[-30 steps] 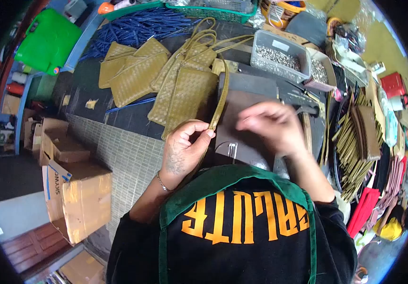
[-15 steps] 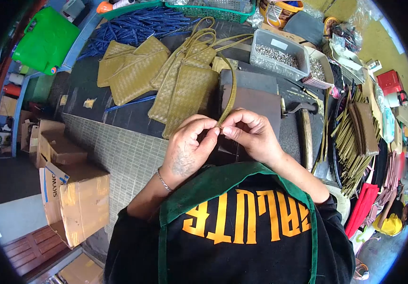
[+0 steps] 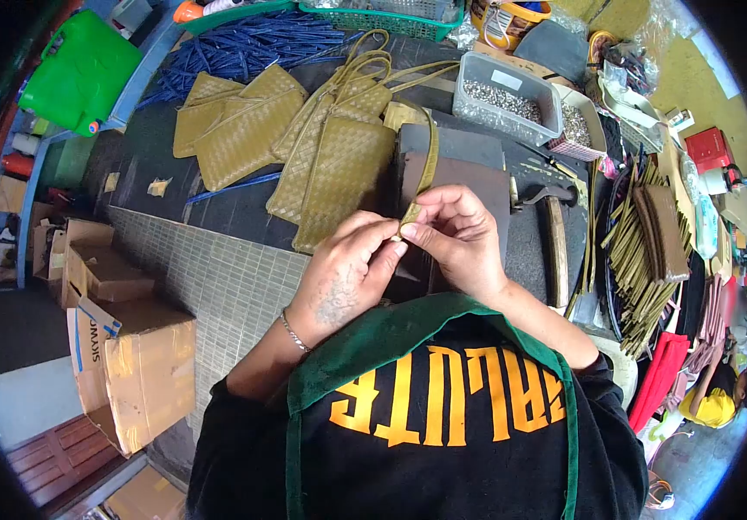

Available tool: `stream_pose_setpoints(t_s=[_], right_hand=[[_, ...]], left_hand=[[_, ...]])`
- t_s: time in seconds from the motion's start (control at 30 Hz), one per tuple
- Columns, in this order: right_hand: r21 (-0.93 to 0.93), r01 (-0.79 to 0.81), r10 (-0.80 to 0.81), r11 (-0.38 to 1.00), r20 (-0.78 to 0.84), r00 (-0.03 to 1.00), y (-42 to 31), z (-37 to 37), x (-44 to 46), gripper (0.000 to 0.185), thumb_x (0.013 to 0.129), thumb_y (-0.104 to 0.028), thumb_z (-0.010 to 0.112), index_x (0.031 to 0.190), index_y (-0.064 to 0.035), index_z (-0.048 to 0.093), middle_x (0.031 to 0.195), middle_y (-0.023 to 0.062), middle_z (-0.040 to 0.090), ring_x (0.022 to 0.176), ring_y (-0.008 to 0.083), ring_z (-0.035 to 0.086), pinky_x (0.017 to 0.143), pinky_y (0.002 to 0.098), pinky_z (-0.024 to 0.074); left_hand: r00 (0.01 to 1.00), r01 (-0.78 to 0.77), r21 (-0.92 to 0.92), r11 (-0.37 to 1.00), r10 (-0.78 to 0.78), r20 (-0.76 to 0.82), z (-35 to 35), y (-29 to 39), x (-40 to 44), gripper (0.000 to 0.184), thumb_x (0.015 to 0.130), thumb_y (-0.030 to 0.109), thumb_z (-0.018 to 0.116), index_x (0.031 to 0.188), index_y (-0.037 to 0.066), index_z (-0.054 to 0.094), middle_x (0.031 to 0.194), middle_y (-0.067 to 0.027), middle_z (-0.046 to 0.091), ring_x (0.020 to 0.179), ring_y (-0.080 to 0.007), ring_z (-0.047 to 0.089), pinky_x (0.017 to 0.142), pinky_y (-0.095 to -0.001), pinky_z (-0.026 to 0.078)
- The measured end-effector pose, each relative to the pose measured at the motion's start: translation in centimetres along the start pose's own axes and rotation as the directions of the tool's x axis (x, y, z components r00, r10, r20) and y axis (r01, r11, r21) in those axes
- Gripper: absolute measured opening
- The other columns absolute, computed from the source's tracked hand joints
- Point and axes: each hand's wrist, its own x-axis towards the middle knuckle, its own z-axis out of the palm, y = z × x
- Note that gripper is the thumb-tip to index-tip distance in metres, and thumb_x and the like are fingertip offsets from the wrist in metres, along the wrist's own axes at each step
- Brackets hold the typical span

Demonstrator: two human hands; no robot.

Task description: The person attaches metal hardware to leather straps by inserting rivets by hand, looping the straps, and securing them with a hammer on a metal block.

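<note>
An olive-green strap (image 3: pixel 430 160) runs down from the woven pouches to my fingers. My left hand (image 3: pixel 345 269) pinches its near end between thumb and forefinger. Right beside it, my right hand (image 3: pixel 458 238) grips the same strap with thumb and index finger, the other fingers curled. Whatever small fitting sits at the strap's end is mostly hidden by my fingertips. Several olive woven pouches (image 3: pixel 345 178) lie just beyond my left hand, their straps looped over them. Under and behind my right hand is a dark brown block (image 3: pixel 464 178).
A hammer (image 3: pixel 555 243) lies to the right of the block. Clear bins of metal studs (image 3: pixel 512 100) stand at the back right. Blue strips (image 3: pixel 252 48) are heaped at the back left, olive strips (image 3: pixel 638 260) at the right. A cardboard box (image 3: pixel 152 373) stands lower left.
My right fingers have shifted slightly up the strap, and its end turns more toward me. My left hand still pinches the end. The whole view has shifted a little.
</note>
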Motion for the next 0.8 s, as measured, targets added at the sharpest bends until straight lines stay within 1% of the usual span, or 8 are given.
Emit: stream_pose_setpoints(t_s=[0.23, 0.3, 0.37, 0.4, 0.53, 0.63, 0.67, 0.8], right_hand=[[0.035, 0.094, -0.096, 0.995, 0.073, 0.993, -0.6, 0.3, -0.2, 0.041, 0.073, 0.006, 0.053, 0.110, -0.0062, 0.039, 0.072, -0.0011, 0.050, 0.068, 0.0035, 0.047, 0.062, 0.0169, 0.0378], [0.139, -0.047, 0.032, 0.989, 0.106, 0.994, -1.3, 0.0, -0.4, 0.049, 0.076, 0.005, 0.050, 0.119, -0.0073, 0.031, 0.073, 0.0004, 0.051, 0.072, 0.0054, 0.048, 0.066, 0.0188, 0.0383], [0.105, -0.053, 0.029, 0.993, 0.214, 0.976, -1.7, -1.4, 0.2, 0.045, 0.076, 0.002, 0.052, 0.116, -0.0066, 0.035, 0.075, 0.0010, 0.053, 0.073, 0.0061, 0.050, 0.067, 0.0209, 0.0397], [-0.164, 0.084, -0.054, 0.983, 0.180, 0.982, -2.1, -2.8, 0.9, 0.040, 0.075, -0.001, 0.053, 0.113, -0.0057, 0.039, 0.075, 0.0024, 0.054, 0.072, 0.0078, 0.051, 0.065, 0.0221, 0.0411], [-0.840, 0.086, -0.386, 0.535, -0.152, 0.910, -2.0, -13.3, 8.5, 0.022, 0.071, -0.010, 0.055, 0.092, -0.0013, 0.056, 0.074, 0.0157, 0.057, 0.065, 0.0226, 0.058, 0.059, 0.0295, 0.0455], [-0.961, -0.165, -0.248, 0.223, -0.220, 0.943, -1.1, -19.4, 12.8, 0.017, 0.069, -0.015, 0.053, 0.075, -0.0013, 0.060, 0.075, 0.0181, 0.058, 0.070, 0.0299, 0.057, 0.064, 0.0369, 0.0457], [-0.963, -0.151, -0.257, 0.224, -0.207, 0.944, -0.4, -20.6, 14.0, 0.017, 0.069, -0.015, 0.053, 0.075, -0.0013, 0.060, 0.075, 0.0181, 0.058, 0.070, 0.0299, 0.057, 0.064, 0.0369, 0.0457], [-0.969, 0.102, 0.310, -0.224, 0.029, 0.950, 3.7, -24.3, 18.5, 0.019, 0.066, -0.022, 0.052, 0.075, -0.0089, 0.063, 0.078, 0.0114, 0.060, 0.072, 0.0275, 0.057, 0.067, 0.0339, 0.0445]], left_hand=[[0.997, 0.076, -0.013, 0.997, -0.076, -0.033, -0.3, 0.6, 0.0, 0.009, 0.070, 0.006, 0.060, 0.073, -0.001, 0.055, 0.070, -0.0109, 0.055, 0.065, -0.0224, 0.055, 0.058, -0.0281, 0.044], [0.996, 0.083, -0.029, 0.996, -0.084, -0.014, -0.6, 0.8, 0.1, 0.006, 0.070, 0.003, 0.059, 0.073, -0.001, 0.055, 0.071, -0.0110, 0.055, 0.064, -0.0221, 0.055, 0.057, -0.0283, 0.043], [0.997, 0.075, -0.028, 0.997, -0.075, -0.005, -0.5, 0.9, 0.1, 0.005, 0.070, 0.003, 0.058, 0.072, -0.001, 0.055, 0.071, -0.0108, 0.055, 0.064, -0.0223, 0.055, 0.056, -0.0282, 0.044], [0.999, 0.050, 0.027, 0.998, -0.050, -0.003, -0.4, 0.7, -0.1, 0.005, 0.070, 0.003, 0.058, 0.072, -0.001, 0.055, 0.071, -0.0107, 0.055, 0.064, -0.0223, 0.055, 0.056, -0.0281, 0.044], [0.999, 0.012, 0.131, 0.991, -0.017, 0.037, -0.5, 1.2, -0.1, 0.007, 0.071, 0.006, 0.057, 0.071, 0.000, 0.055, 0.072, -0.0092, 0.055, 0.066, -0.0231, 0.056, 0.057, -0.0285, 0.045], [0.974, -0.159, 0.276, 0.948, 0.104, 0.202, -0.8, 1.0, -0.5, 0.009, 0.072, 0.012, 0.055, 0.078, 0.005, 0.055, 0.081, -0.0059, 0.054, 0.069, -0.0220, 0.054, 0.059, -0.0312, 0.043], [0.949, -0.255, 0.321, 0.912, 0.173, 0.263, -1.0, 1.2, -0.5, 0.011, 0.071, 0.012, 0.055, 0.079, 0.006, 0.055, 0.083, -0.0049, 0.053, 0.073, -0.0203, 0.054, 0.061, -0.0309, 0.042], [0.850, -0.496, 0.408, 0.766, 0.335, 0.406, -1.8, 2.3, 0.1, 0.017, 0.069, 0.013, 0.055, 0.083, 0.002, 0.055, 0.087, -0.0031, 0.051, 0.080, -0.0144, 0.053, 0.066, -0.0277, 0.037]])
